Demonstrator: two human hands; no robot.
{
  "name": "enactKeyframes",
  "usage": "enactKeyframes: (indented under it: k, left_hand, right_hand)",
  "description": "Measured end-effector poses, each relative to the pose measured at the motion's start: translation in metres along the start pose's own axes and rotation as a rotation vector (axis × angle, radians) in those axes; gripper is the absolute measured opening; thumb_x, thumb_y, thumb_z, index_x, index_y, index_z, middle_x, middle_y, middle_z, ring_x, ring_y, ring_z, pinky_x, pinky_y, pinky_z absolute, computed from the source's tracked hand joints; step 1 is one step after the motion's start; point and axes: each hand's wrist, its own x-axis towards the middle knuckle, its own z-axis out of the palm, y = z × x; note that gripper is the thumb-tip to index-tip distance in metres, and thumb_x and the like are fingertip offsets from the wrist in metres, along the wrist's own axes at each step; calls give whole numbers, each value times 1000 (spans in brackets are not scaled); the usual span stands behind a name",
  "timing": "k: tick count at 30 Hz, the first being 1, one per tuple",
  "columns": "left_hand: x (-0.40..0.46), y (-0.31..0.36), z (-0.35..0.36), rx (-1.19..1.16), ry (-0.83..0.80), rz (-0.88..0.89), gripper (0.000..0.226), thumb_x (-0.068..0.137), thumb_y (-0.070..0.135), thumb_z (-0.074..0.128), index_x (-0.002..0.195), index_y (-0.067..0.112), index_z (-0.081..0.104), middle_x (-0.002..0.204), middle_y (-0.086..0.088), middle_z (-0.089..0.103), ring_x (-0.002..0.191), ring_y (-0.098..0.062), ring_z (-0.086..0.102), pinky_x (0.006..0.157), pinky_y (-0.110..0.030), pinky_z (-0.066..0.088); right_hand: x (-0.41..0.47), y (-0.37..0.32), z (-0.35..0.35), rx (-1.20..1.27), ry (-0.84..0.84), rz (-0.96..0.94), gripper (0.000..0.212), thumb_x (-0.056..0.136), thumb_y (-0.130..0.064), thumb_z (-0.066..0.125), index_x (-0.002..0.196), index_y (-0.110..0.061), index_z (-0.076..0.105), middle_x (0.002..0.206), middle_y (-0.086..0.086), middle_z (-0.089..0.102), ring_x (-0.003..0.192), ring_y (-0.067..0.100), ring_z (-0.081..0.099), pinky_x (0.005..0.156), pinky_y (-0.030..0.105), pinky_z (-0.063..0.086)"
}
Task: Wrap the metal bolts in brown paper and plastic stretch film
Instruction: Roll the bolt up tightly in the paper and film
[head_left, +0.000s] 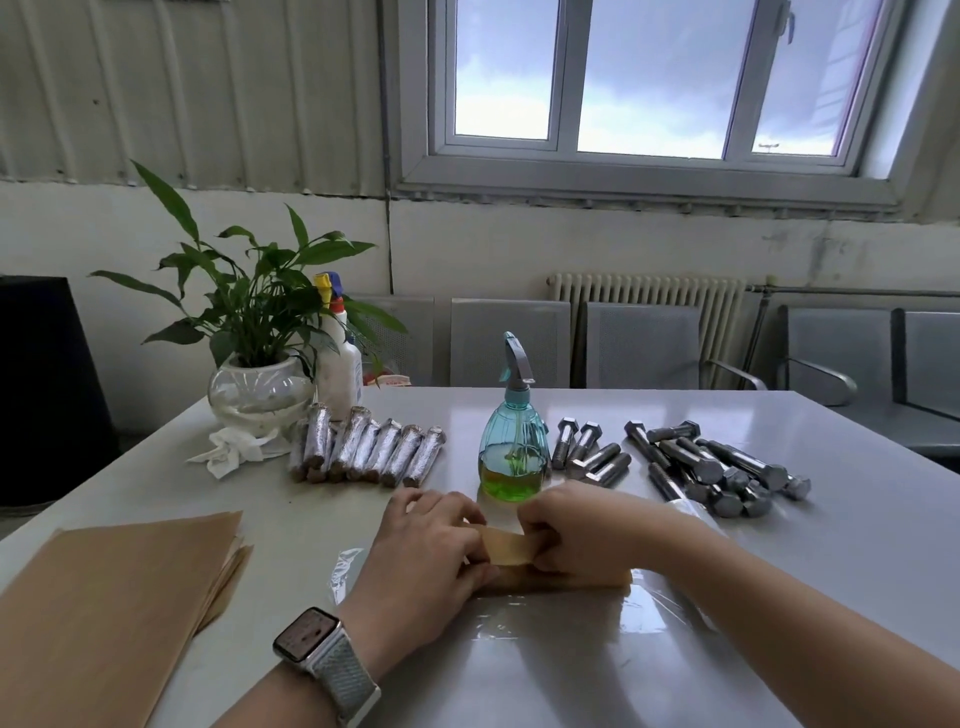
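Note:
Both hands meet at the table's front middle over a brown paper roll (511, 552). My left hand (431, 545) grips its left end and my right hand (582, 535) grips its right part, fingers curled over the paper. The bolt inside is hidden. The roll lies on a sheet of clear stretch film (566, 618). Several bare metal bolts (722, 467) lie in a pile at the right. A row of wrapped bolts (363, 449) lies at the back left. A stack of brown paper sheets (114, 587) sits at the front left.
A teal spray bottle (513, 441) with green liquid stands just behind my hands. A potted plant in a glass bowl (260, 395), a white spray bottle (340, 364) and a crumpled tissue (228, 452) are at the back left. Grey chairs (639, 345) line the wall.

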Motion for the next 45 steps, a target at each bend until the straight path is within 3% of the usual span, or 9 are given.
enactKeyframes:
  k: [10, 13, 17, 23, 27, 32, 38, 42, 45]
  left_hand:
    - [-1, 6, -6, 129, 44, 45, 18, 71, 47, 73, 68, 29, 69, 75, 16, 64, 71, -12, 60, 78, -31, 27]
    - [-2, 5, -5, 122, 73, 82, 17, 70, 45, 75, 67, 29, 69, 74, 15, 64, 69, -12, 60, 80, -31, 28]
    - [-4, 4, -10, 124, 103, 153, 14, 74, 42, 69, 69, 29, 66, 69, 13, 63, 67, -12, 59, 80, -31, 32]
    - [-3, 7, -16, -14, 80, 93, 36, 64, 34, 81, 92, 30, 59, 66, 14, 63, 66, -8, 60, 81, -30, 32]
    - [1, 7, -16, -6, 56, 58, 34, 68, 39, 69, 100, 29, 66, 67, 14, 68, 69, -8, 63, 82, -29, 31]
    - [4, 3, -14, 38, 37, 89, 12, 66, 39, 68, 69, 29, 63, 63, 13, 65, 63, -10, 61, 78, -30, 29]
    - [1, 4, -12, 16, 30, 49, 63, 85, 77, 23, 65, 29, 58, 63, 12, 60, 68, -6, 54, 84, -31, 31]
    - [4, 12, -9, 71, 59, -61, 54, 93, 56, 22, 63, 26, 56, 68, 7, 64, 71, -12, 56, 83, -33, 26]
    - [5, 19, -6, 71, 21, -201, 36, 86, 53, 37, 64, 28, 51, 76, 9, 66, 79, -10, 56, 84, -32, 24]
  right_hand:
    - [-5, -7, 12, 9, 111, 125, 32, 72, -36, 76, 99, -26, 62, 100, -2, 63, 89, 19, 50, 66, 30, 39]
    - [-6, -8, 12, -33, 110, 118, 22, 73, -36, 74, 85, -25, 59, 84, -4, 54, 79, 17, 42, 60, 29, 33]
    - [-8, -9, 14, -50, 121, 124, 38, 74, -35, 74, 64, -22, 39, 64, -7, 39, 74, 19, 39, 49, 27, 24]
    - [-13, -15, 15, -79, 162, 110, 22, 76, -32, 71, 77, -31, 49, 89, -1, 63, 85, 23, 54, 57, 30, 28]
    - [-14, -18, 16, -111, 177, 106, 12, 81, -29, 68, 82, -31, 56, 95, -1, 64, 86, 22, 54, 61, 29, 31]
    - [-16, -20, 20, -128, 187, 94, 5, 86, -30, 61, 88, -26, 60, 100, 3, 64, 93, 26, 59, 62, 29, 32]
    - [-32, -29, 36, -176, 327, 88, 18, 93, -26, 51, 102, -26, 66, 98, 0, 59, 91, 25, 58, 64, 30, 30]
    - [-44, -38, 48, -280, 502, 64, 19, 56, -29, 84, 68, -29, 70, 66, -9, 57, 60, 12, 58, 48, 24, 41]
    - [-49, -40, 59, -310, 549, 49, 22, 52, -25, 83, 70, -27, 71, 65, -8, 59, 58, 13, 59, 45, 24, 46]
